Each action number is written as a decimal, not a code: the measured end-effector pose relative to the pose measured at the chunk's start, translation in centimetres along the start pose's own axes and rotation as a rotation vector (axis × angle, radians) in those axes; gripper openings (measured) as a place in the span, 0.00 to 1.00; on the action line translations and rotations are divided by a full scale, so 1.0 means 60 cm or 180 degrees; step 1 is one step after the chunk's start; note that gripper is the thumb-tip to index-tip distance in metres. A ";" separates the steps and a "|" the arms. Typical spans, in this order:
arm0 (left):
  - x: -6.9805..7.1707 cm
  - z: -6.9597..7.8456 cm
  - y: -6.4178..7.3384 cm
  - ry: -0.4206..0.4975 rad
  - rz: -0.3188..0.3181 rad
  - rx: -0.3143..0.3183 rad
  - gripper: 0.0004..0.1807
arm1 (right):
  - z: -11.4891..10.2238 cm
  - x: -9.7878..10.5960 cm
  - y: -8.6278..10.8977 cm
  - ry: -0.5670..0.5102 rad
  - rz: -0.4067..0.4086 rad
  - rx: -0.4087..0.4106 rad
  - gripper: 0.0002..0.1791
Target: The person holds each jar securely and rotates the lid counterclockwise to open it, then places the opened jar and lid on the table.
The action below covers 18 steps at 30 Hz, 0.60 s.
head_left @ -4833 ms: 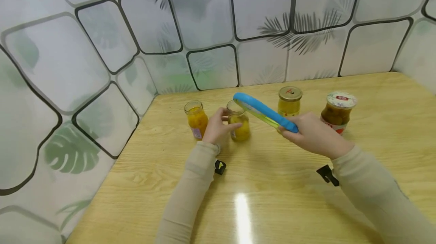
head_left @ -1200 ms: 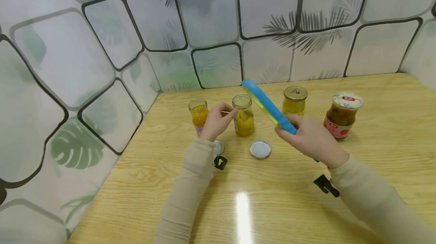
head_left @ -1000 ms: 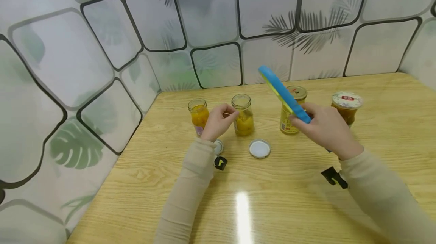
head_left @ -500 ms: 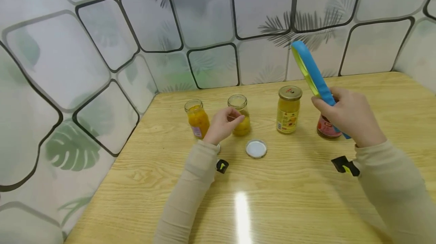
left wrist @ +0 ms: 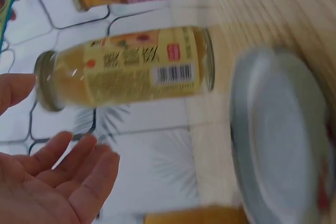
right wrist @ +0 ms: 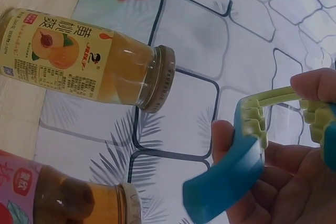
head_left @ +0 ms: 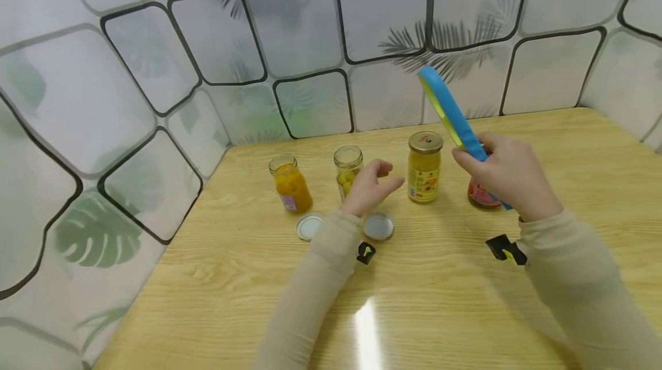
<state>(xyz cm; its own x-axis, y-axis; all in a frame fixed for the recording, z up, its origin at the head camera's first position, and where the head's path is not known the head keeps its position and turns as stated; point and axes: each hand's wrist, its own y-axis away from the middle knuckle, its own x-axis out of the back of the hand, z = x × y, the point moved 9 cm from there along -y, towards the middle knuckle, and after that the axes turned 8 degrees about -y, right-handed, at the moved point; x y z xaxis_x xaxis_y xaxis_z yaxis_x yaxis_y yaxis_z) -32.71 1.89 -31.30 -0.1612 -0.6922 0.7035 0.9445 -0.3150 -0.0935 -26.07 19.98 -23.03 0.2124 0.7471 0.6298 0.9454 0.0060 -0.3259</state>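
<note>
My right hand [head_left: 512, 177] grips a blue and green jar opener [head_left: 447, 103], raised above the table; its toothed green inner side shows in the right wrist view. My left hand [head_left: 369, 189] holds nothing, thumb and fingers spread, between an uncapped jar [head_left: 347, 157] of yellow fruit and a gold-capped jar [head_left: 424, 169] with a yellow peach label. In the left wrist view, the thumb overlaps that gold cap [left wrist: 48, 81]. A jar with a pink-red label [head_left: 482, 195] stands partly hidden behind my right hand; its patterned cap [right wrist: 131, 203] shows in the right wrist view.
Another uncapped jar [head_left: 292, 186], with orange contents, stands at the far left. Two removed lids [head_left: 308, 226] lie flat in front of the uncapped jars, one partly beside my left sleeve. A patterned wall covering [head_left: 310, 103] closes off the table's back and left side.
My left hand has moved right, from the middle uncapped jar toward the gold-capped one. My right hand has carried the opener up and right, away from that jar. A lid has appeared on the table.
</note>
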 end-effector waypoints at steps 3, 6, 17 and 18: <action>-0.024 0.016 -0.019 -0.0029 0.0046 0.0042 0.29 | -0.001 0.004 0.001 -0.0038 0.0030 0.0001 0.25; -0.044 0.029 -0.036 0.0074 0.0124 0.0097 0.35 | -0.002 0.007 0.001 -0.0034 0.0053 0.0004 0.25; -0.057 0.052 -0.063 0.0148 0.0457 0.0110 0.35 | 0.000 0.014 0.002 -0.0063 0.0084 0.0001 0.26; -0.057 0.053 -0.061 0.0113 0.0449 0.0088 0.34 | 0.000 0.014 0.002 -0.0077 0.0071 -0.0006 0.26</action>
<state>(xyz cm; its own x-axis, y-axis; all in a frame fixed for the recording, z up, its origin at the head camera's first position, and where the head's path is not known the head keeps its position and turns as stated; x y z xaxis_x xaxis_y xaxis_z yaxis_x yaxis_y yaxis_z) -34.74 7.47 -31.14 -0.0360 -0.7510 0.6593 0.9659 -0.1954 -0.1698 -25.77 20.63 -22.54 0.2275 0.7629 0.6052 0.9410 -0.0122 -0.3383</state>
